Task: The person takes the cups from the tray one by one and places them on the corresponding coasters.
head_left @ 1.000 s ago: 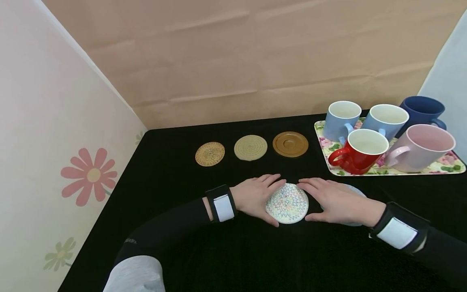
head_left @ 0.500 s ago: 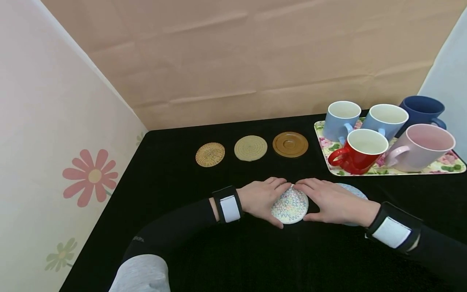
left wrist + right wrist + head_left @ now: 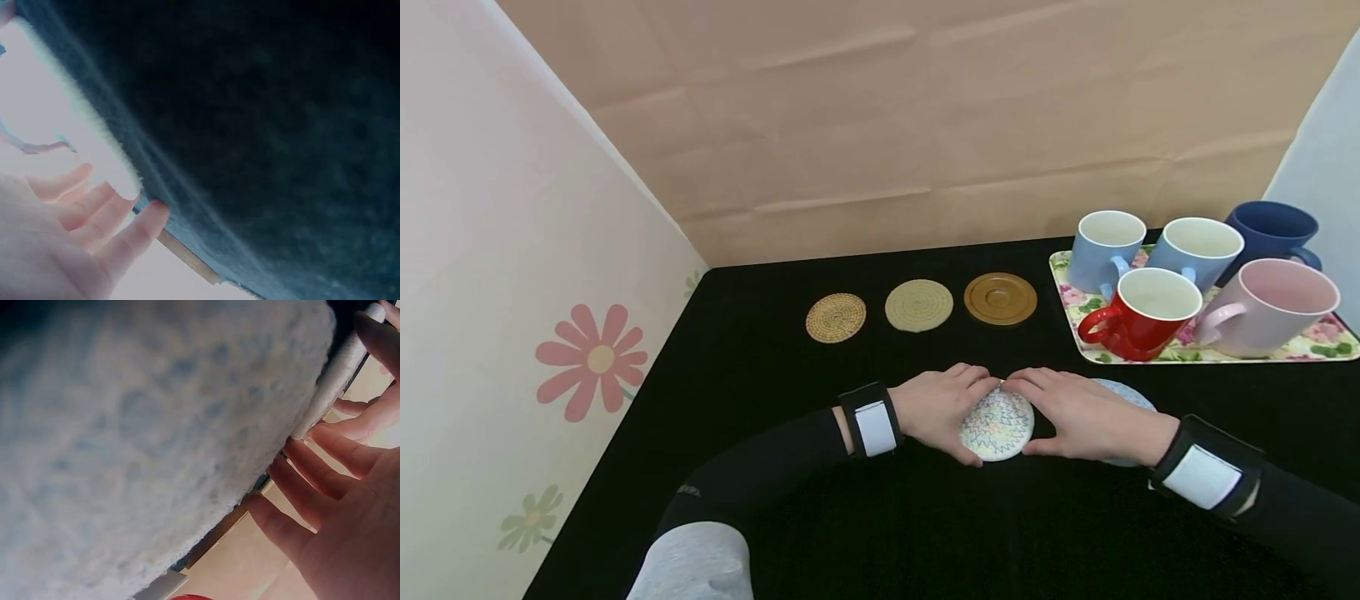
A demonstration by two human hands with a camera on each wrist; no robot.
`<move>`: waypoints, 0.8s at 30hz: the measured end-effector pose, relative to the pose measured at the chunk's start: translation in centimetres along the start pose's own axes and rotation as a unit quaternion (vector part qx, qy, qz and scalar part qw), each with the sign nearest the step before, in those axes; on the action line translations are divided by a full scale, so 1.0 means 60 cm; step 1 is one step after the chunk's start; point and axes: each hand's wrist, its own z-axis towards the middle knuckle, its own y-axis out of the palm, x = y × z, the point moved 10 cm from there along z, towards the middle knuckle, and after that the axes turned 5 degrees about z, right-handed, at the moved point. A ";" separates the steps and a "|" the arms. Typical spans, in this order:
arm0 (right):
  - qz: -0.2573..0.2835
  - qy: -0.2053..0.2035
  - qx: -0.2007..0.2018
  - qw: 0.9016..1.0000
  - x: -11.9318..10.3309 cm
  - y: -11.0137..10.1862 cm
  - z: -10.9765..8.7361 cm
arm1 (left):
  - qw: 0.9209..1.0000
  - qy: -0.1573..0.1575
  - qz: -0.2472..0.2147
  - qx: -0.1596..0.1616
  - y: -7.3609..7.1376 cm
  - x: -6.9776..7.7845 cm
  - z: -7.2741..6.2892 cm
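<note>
A round white coaster (image 3: 997, 423) with a multicoloured zigzag pattern lies on the black cloth in the head view, between the two hands. My left hand (image 3: 936, 410) holds its left side, thumb at the near edge and fingers at the far edge. My right hand (image 3: 1078, 412) holds the opposite side the same way. The fingertips of both hands come together at the far edge. In the left wrist view the coaster's pale edge (image 3: 81, 106) shows beside the fingers. Under my right hand lies a light blue coaster (image 3: 1126, 392), partly hidden; it fills much of the right wrist view.
Behind the hands, three round mats form a row: a woven one (image 3: 837, 317), a beige coiled one (image 3: 919, 305) and a brown one (image 3: 1000, 298). At the right, a floral tray (image 3: 1318, 342) bears several mugs, with a red mug (image 3: 1142, 312) nearest my right hand.
My left hand has moved right, closing in around the white coaster and covering more of its left side. My right hand has shifted slightly left. The mats and mugs stay put.
</note>
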 end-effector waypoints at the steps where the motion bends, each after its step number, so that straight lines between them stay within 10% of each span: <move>1: 0.001 0.000 0.000 1.000 0.000 0.000 0.000 | 1.000 0.001 0.002 0.003 -0.001 0.001 0.001; 24: 0.008 0.038 -0.003 0.999 0.007 -0.002 -0.001 | 0.999 -0.031 0.023 0.005 0.008 -0.017 -0.030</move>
